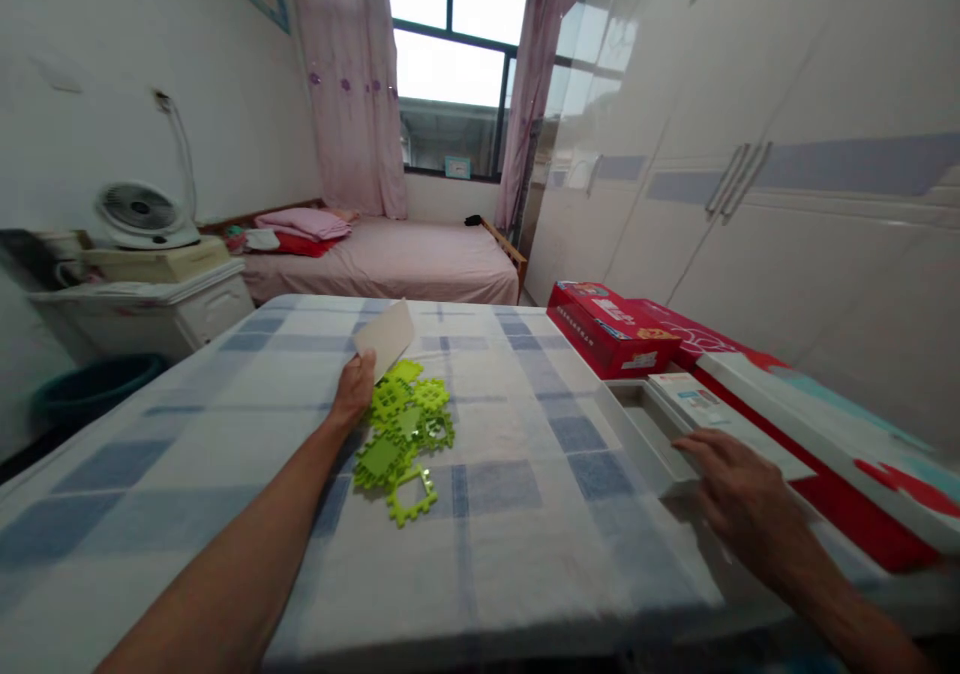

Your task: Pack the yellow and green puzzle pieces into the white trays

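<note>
A flat beige card (386, 337) is pinched in my left hand (355, 386), its top edge tilted up. Just under it and to its right lies a loose pile of lime-green plastic pieces (394, 424) with toothed edges; one near piece is a square frame (412, 494). Over on the right, my right hand (742, 489) has its fingers on the near end of a shallow white open box (645, 424). The thumb side is partly hidden, and the inside of the box looks grey. Beside it lies a white box (694, 399) with a small printed picture.
A blue-and-white checked cloth (517, 544) covers the table. A red box (611, 329) and a long red-and-white carton (817, 434) line its right side, near the white wardrobe (750, 74). Behind stand a pink bed (420, 259) and, left, a fan (142, 214).
</note>
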The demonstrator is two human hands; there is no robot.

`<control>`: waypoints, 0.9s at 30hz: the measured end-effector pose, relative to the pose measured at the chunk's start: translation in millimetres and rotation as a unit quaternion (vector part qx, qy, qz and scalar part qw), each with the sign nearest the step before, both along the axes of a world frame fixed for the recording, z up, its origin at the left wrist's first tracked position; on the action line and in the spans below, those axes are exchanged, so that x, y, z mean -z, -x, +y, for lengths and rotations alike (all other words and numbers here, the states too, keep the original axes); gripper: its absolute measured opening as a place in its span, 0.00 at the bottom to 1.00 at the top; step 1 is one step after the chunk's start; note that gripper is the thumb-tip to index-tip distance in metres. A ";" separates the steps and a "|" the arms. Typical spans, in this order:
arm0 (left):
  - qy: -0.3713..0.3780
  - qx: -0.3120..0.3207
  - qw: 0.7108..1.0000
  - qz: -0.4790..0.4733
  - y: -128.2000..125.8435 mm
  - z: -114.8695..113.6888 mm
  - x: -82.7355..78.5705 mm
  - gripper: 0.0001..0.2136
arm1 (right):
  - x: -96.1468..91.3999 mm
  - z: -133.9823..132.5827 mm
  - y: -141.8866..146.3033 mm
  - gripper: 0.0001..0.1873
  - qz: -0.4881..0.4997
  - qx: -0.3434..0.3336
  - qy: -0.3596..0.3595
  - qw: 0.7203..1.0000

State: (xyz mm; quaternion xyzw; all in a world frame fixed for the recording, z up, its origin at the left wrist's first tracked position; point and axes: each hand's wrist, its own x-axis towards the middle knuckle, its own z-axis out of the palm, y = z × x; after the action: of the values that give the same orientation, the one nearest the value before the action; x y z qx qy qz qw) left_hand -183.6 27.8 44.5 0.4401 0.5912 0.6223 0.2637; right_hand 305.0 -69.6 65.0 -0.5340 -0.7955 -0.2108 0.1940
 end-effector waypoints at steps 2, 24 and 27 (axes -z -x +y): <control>-0.006 -0.004 1.000 -0.015 -5.9 0.6 -0.4 0.12 | -4.1 2.5 25.8 0.18 0.047 -0.045 -0.003 0.998; -0.048 0.060 0.923 -0.377 -34.5 6.7 8.9 0.12 | 17.1 88.0 294.7 0.36 0.131 -0.167 0.251 0.944; -0.034 0.079 0.902 -0.424 -34.3 9.2 8.4 0.14 | 17.8 91.2 288.7 0.36 0.139 -0.168 0.247 0.944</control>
State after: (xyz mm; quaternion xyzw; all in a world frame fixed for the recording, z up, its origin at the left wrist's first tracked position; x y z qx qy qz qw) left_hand -149.3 37.0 36.1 0.1888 0.3658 0.7466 0.5227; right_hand 16.4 21.6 47.2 -0.4476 -0.8659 0.1049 0.1972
